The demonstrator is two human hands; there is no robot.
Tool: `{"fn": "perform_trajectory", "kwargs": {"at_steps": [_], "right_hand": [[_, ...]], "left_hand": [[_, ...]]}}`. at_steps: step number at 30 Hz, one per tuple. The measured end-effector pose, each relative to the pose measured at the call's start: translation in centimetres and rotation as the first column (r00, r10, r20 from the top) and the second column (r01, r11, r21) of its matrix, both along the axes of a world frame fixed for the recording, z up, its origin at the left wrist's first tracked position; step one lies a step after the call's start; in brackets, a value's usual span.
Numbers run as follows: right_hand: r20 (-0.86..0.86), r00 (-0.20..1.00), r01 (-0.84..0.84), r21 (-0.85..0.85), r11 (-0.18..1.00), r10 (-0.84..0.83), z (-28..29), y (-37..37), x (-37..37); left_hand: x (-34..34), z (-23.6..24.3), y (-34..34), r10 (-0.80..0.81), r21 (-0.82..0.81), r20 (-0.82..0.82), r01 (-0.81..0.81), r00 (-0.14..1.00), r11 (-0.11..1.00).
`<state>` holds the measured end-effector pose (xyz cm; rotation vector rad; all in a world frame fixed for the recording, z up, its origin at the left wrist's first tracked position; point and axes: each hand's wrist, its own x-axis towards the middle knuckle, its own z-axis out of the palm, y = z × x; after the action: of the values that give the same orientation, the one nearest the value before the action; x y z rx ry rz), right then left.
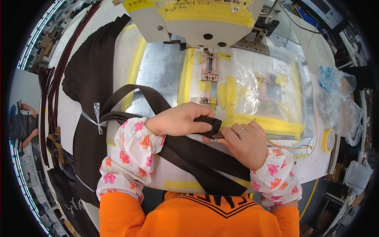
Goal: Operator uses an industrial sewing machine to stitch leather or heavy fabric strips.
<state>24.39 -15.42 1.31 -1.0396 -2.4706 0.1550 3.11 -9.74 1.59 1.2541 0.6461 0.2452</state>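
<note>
A long dark brown webbing strap loops over the worktable and hangs toward my lap. My left hand is closed on its folded end, thumb on top and fingers beneath. Right beside it my right hand, with a ring on one finger, pinches a narrow brown piece at the edge of that fold. Whether this piece belongs to the strap or is separate I cannot tell. Both hands are in front of the sewing machine, apart from its needle area.
A thick bundle of brown straps, tied with a clear band, lies at left. Dark red cords run beyond it. Yellow-taped plastic sheeting covers the machine bed. At right are a yellow tape roll and crumpled clear plastic bags.
</note>
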Motion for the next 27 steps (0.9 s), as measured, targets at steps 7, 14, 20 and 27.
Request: {"fn": "perform_trajectory", "kwargs": {"at_steps": [7, 14, 20, 27], "right_hand": [[-0.122, 0.992, -0.037, -0.106, 0.994, 0.024, -1.0, 0.0, 0.0], [-0.117, 0.992, -0.061, -0.039, 0.997, 0.056, -1.5, -0.2, -0.1], [-0.201, 0.978, 0.064, 0.0, 0.998, -0.062, -1.1, 0.3, 1.1], [-0.507, 0.83, 0.076, -0.309, 0.948, -0.232, -0.7, -0.4, 2.0]], "left_hand": [[-0.2, -0.6, 0.1, 0.014, 0.014, 0.011, -0.015, 1.0, 1.0], [-0.2, -0.2, 0.2, -0.031, 0.009, -0.002, 0.031, 1.0, 0.999], [-0.4, -0.3, 0.0, -0.024, 0.068, -0.015, 0.025, 1.0, 0.997], [0.4, 0.3, -0.5, 0.03, 0.083, -0.028, -0.027, 0.999, 0.996]]}}
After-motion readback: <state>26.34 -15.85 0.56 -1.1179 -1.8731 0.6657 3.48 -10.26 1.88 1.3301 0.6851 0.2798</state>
